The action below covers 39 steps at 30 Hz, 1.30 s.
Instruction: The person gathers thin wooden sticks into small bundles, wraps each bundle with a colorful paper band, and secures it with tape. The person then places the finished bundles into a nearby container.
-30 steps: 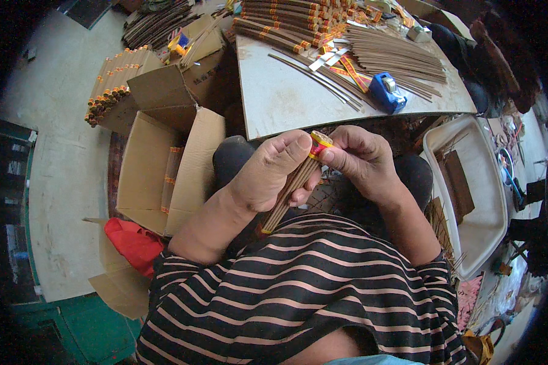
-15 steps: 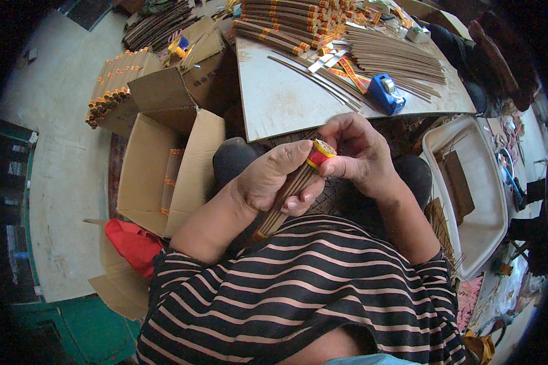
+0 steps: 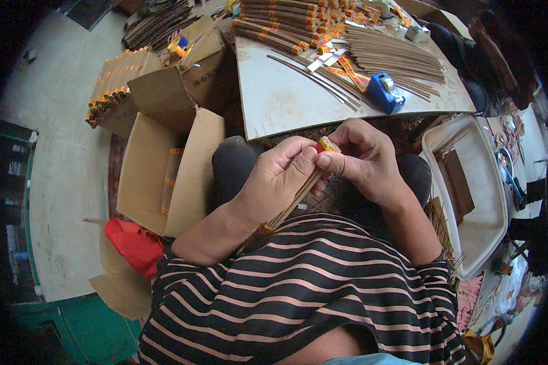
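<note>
A bundle of brown incense sticks (image 3: 293, 202) lies slanted in front of my striped shirt, its upper end wrapped in a red and yellow paper band (image 3: 324, 146). My left hand (image 3: 281, 173) is closed round the bundle just below that band, thumb on top. At the banded end, my right hand (image 3: 365, 159) pinches with thumb and bent fingers against the band's edge. The fingers hide part of the band. Another yellow-red band (image 3: 266, 229) shows at the lower end, near the shirt.
The white table (image 3: 274, 91) ahead bears stacked banded bundles (image 3: 286, 27), loose sticks (image 3: 396, 58) and a blue tape dispenser (image 3: 385, 93). An open cardboard box (image 3: 189, 176) with bundles inside stands at left, a red cloth (image 3: 134, 248) below it. A white tub (image 3: 496, 201) is at right.
My left hand has shifted up the bundle, thumb now by the band. My right fingers have curled in closer around the banded end, covering more of the band.
</note>
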### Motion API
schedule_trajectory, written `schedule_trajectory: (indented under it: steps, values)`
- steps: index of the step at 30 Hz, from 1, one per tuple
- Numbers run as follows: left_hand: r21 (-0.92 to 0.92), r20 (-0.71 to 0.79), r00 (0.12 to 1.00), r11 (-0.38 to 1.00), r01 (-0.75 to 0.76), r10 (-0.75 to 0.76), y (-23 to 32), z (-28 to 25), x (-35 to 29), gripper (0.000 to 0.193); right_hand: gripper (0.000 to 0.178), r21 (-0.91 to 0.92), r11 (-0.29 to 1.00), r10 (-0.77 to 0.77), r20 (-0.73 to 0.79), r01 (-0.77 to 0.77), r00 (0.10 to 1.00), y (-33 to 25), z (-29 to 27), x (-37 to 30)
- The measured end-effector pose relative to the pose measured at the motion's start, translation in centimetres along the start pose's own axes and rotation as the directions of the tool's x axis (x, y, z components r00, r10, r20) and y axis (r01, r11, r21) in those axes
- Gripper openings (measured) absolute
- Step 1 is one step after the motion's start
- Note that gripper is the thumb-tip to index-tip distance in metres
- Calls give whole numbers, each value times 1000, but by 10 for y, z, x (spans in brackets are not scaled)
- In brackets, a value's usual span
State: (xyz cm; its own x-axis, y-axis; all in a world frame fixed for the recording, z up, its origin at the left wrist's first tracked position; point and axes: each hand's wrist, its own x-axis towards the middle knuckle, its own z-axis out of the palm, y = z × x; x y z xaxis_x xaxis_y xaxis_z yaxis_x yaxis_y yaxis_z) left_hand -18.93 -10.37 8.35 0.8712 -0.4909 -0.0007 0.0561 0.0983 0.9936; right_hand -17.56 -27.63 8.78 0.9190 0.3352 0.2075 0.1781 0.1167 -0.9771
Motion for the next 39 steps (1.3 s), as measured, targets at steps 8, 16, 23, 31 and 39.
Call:
schedule_trajectory:
  steps: [8, 16, 23, 31, 39]
  values:
    - [-78, 49, 983, 980, 182, -178, 14, -2, 1, 36, 29, -301, 935, -185, 38, 188, 982, 9, -8, 0]
    - [-266, 50, 967, 930, 255, -250, 2, -6, 7, 39, 27, -251, 956, -153, 24, 154, 988, 21, -14, 4]
    - [-350, 129, 951, 884, 310, -282, -6, -10, 22, 31, 21, -182, 981, -63, 4, 63, 998, 32, -25, 7]
    - [-431, 6, 906, 816, 385, -424, -13, -19, 54, 33, 18, -10, 968, 207, -543, -252, 814, 65, -101, 14]
    - [-285, 2, 939, 900, 329, -343, -27, -27, 130, 30, 31, -349, 837, 119, -636, -422, 763, 125, -216, 29]
